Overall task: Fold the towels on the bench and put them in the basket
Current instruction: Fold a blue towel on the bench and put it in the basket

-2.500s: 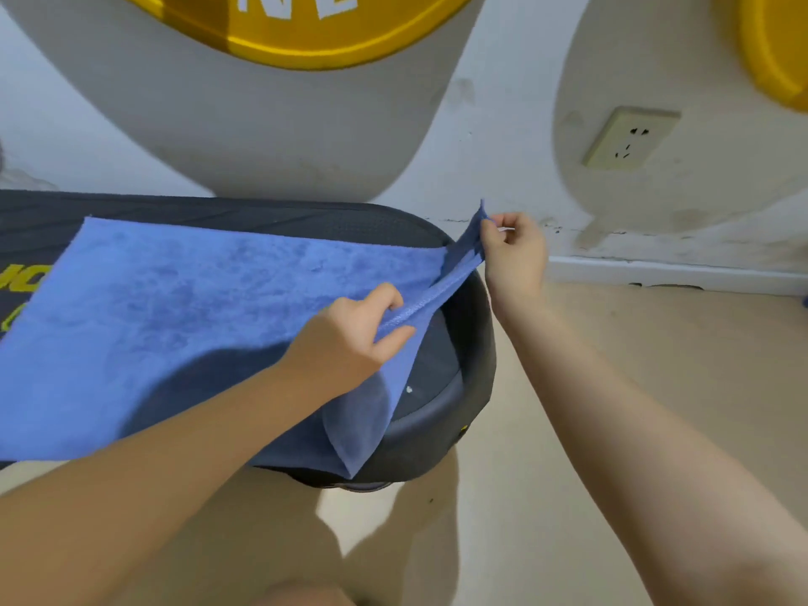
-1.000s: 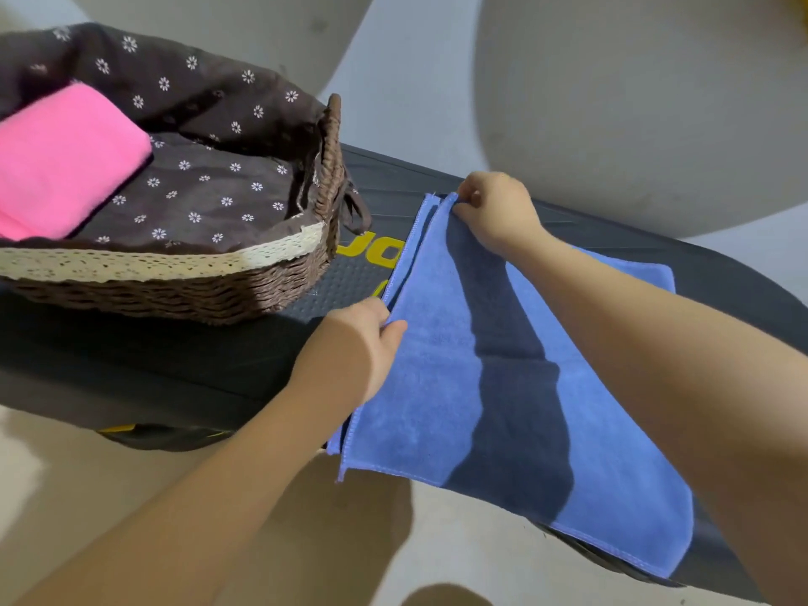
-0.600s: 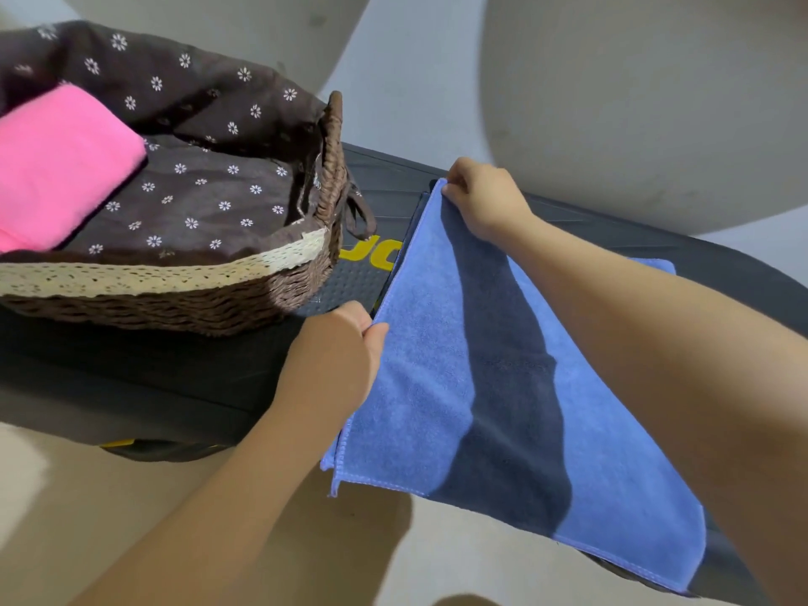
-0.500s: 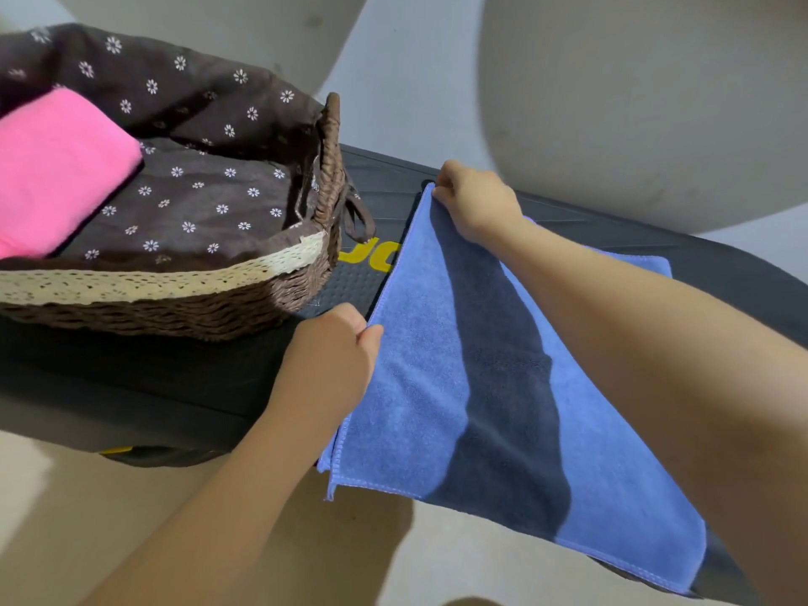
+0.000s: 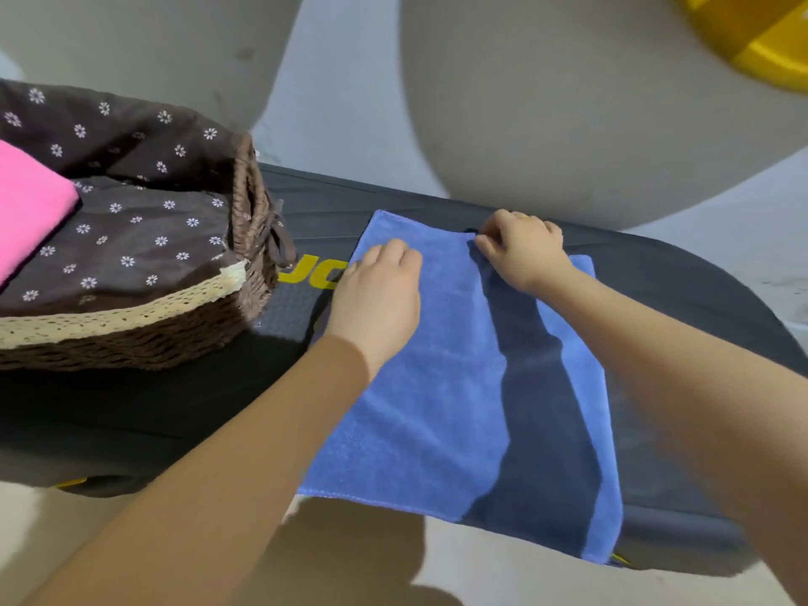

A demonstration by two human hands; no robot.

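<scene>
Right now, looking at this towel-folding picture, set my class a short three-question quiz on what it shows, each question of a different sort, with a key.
1. True or false: the blue towel already lies inside the basket.
2. Multiple choice: what colour is the folded towel in the basket? A green, B pink, C white.
3. Fill the gap: the left hand rests flat on the blue towel, while the right hand is at the towel's ____ edge, the one nearest the wall.

Key
1. False: it lies on the black bench, beside the basket.
2. B: the pink towel.
3. far.
</scene>
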